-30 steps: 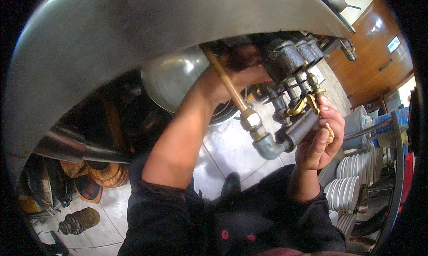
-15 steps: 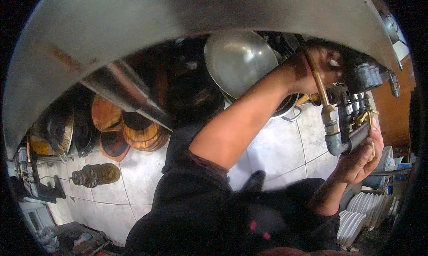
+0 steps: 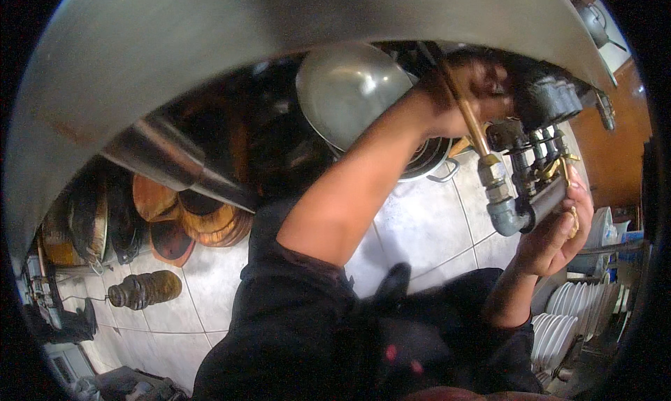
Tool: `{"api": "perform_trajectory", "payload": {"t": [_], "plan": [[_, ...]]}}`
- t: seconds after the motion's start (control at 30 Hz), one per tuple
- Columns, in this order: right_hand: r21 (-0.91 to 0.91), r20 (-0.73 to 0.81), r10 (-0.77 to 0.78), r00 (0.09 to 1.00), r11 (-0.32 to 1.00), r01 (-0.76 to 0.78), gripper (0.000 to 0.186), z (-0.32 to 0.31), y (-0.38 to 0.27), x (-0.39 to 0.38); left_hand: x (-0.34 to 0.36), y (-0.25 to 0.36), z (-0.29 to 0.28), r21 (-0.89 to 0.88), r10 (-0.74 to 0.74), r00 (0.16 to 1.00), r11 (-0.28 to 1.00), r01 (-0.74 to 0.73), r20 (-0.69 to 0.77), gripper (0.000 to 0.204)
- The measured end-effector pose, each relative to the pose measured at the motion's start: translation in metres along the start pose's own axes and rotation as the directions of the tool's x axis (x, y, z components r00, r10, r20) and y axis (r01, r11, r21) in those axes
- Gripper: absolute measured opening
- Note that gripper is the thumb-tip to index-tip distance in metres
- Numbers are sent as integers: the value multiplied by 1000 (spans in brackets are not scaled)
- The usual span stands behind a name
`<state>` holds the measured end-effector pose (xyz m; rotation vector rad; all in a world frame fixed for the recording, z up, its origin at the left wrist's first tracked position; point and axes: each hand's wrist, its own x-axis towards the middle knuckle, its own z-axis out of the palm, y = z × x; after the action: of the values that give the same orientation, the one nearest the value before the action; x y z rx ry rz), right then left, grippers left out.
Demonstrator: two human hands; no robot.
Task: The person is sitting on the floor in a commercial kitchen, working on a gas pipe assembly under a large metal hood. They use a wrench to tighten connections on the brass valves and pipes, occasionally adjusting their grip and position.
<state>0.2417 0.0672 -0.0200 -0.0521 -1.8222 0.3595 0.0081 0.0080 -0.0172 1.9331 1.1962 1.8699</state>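
My left arm reaches up under a steel counter edge, and my left hand is near the dark round burner, behind a copper pipe. Motion blur and shadow hide what its fingers do. Lower right, my right hand is closed with thumb and fingers round a brass valve on a dark metal manifold pipe. A grey elbow fitting and a brass nut join the copper pipe to that manifold. Several small valves stand along it.
A steel bowl and a pot sit behind my left forearm. Wooden bowls and dark pans stand left. A brown bottle-like object hangs over the tiled floor. White plates are racked at lower right.
The whole view has shifted, so most things sit slightly further left. My left hand is still blurred with movement beside the burner; my right hand keeps its grip on the valve.
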Motion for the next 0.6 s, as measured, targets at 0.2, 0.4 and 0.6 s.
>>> {"api": "perform_trajectory", "payload": {"t": [0.2, 0.4, 0.6], "plan": [[6, -17, -15, 1000, 1000, 15, 25, 4, -1, 3, 3, 20, -11, -125, -400, 907, 901, 416, 134, 28], [45, -2, -16, 1000, 999, 16, 22, 5, -2, 5, -4, 0, 0, -315, -129, 986, 945, 91, -102, 27], [46, 8, -34, 999, 998, 34, 21, 1, 0, 4, -8, 6, 7, 172, -228, 947, 948, 269, -227, 31]]}}
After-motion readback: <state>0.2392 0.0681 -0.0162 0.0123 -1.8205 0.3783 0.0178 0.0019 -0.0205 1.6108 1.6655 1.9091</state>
